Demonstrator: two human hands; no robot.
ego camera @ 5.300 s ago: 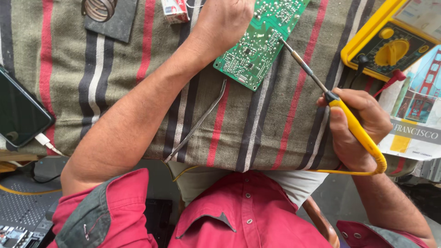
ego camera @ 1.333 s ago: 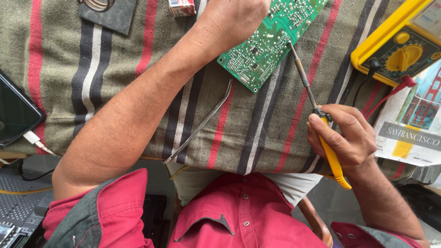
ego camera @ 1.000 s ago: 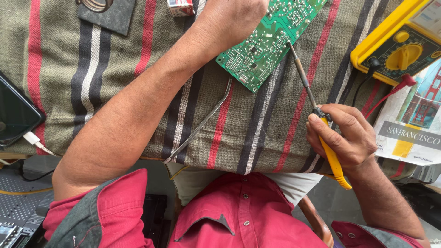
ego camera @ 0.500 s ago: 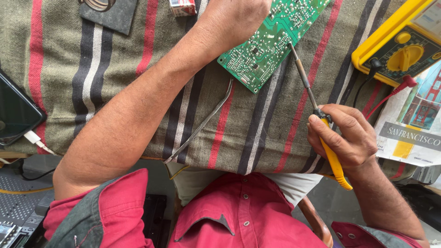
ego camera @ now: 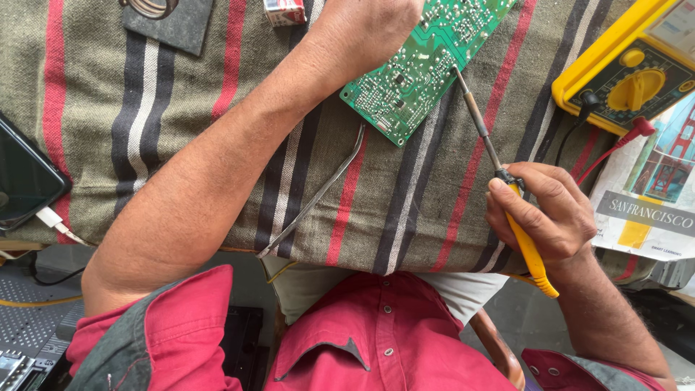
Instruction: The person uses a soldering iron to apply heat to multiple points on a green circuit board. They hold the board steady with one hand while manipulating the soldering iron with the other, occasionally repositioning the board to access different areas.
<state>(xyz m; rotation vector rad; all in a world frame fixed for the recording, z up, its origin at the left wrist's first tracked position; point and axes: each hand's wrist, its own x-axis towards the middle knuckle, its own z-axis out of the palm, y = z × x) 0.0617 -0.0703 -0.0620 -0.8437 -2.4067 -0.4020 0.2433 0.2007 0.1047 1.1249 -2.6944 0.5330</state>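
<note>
Striped cloth | your left hand grips green circuit board | your right hand fingers closed round yellow soldering iron, tip touching board

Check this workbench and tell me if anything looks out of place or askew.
The metal tweezers lie slanted on the striped cloth, one end poking past its near edge. Otherwise nothing stands out: the left hand steadies the green circuit board, and the right hand holds the soldering iron to it.
</note>
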